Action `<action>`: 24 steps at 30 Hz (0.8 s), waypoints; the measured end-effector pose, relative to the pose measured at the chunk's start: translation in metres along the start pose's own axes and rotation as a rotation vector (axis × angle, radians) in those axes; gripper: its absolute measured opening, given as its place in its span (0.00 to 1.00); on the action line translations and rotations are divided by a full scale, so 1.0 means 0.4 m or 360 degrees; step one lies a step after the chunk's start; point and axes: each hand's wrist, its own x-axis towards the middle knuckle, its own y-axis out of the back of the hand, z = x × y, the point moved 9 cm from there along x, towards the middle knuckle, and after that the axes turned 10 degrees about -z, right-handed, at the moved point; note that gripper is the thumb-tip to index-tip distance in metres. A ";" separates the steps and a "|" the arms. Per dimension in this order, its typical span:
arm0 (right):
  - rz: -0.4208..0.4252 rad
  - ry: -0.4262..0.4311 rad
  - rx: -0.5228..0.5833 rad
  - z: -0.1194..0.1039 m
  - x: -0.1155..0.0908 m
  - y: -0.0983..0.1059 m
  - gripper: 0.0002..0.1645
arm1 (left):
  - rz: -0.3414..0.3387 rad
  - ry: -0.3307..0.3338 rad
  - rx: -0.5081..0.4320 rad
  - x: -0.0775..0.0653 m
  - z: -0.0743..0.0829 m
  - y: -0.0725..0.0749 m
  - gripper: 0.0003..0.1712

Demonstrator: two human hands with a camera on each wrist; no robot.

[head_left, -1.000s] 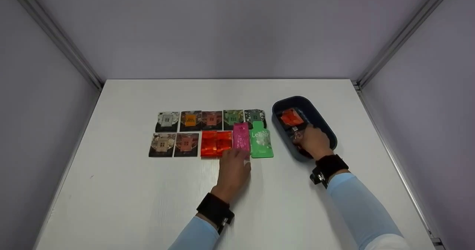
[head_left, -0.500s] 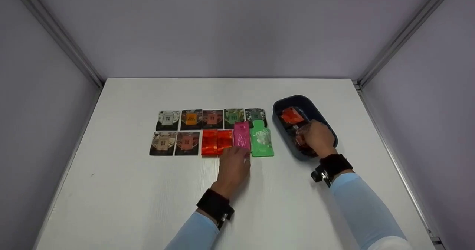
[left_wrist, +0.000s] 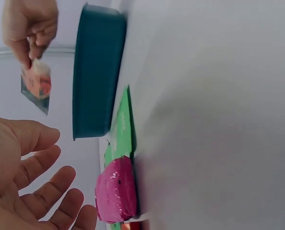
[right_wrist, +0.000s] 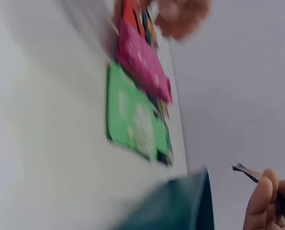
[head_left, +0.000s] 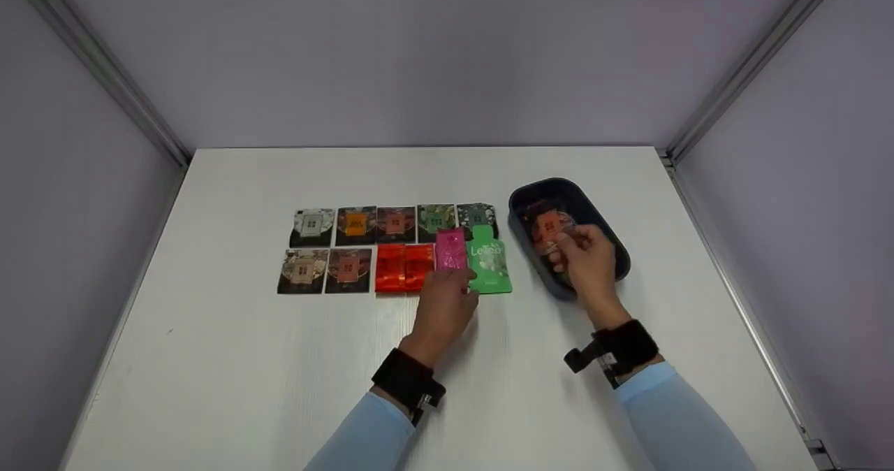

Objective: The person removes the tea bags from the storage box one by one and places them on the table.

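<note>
My right hand (head_left: 590, 261) pinches a flat dark sachet with a reddish label (head_left: 548, 228) by its edge, held up over the dark blue-green tray (head_left: 515, 230). In the left wrist view that sachet (left_wrist: 36, 86) hangs from thumb and fingers above the tray's wall. My left hand (head_left: 443, 310) hovers over the near end of a pink packet (head_left: 451, 247), its fingers loosely bent around nothing. A flat green spouted pouch (head_left: 491, 275) lies right of the pink packet. Red shiny packets (head_left: 404, 268) lie to its left.
Several dark square sachets with coloured labels form a back row, among them an orange-labelled sachet (head_left: 356, 224). At the front left lie a beige-labelled sachet (head_left: 302, 271) and a red-labelled sachet (head_left: 348, 270). Grey walls (head_left: 447, 59) enclose the white table (head_left: 230, 373).
My right hand has come up from inside the tray, now with a sachet between its fingers. The left hand has shifted slightly up and right over the pink packet.
</note>
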 end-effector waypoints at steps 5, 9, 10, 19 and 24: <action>-0.0092 0.0024 0.0394 0.031 -0.066 -0.121 0.11 | -0.0069 0.0049 -0.0314 0.006 0.001 0.005 0.22; -0.0184 0.0025 0.0479 0.049 -0.112 -0.206 0.10 | -0.0152 0.0169 -0.0720 -0.001 -0.021 0.000 0.34; -0.0211 0.0015 0.0494 0.054 -0.122 -0.226 0.09 | -0.0161 0.0186 -0.0812 -0.004 -0.027 0.000 0.36; -0.0398 -0.0093 0.0374 0.101 -0.170 -0.329 0.10 | -0.0093 0.0199 -0.1133 -0.030 -0.073 0.025 0.20; -0.0412 -0.0120 0.0301 0.114 -0.174 -0.334 0.10 | -0.0084 0.0212 -0.1143 -0.054 -0.095 0.024 0.16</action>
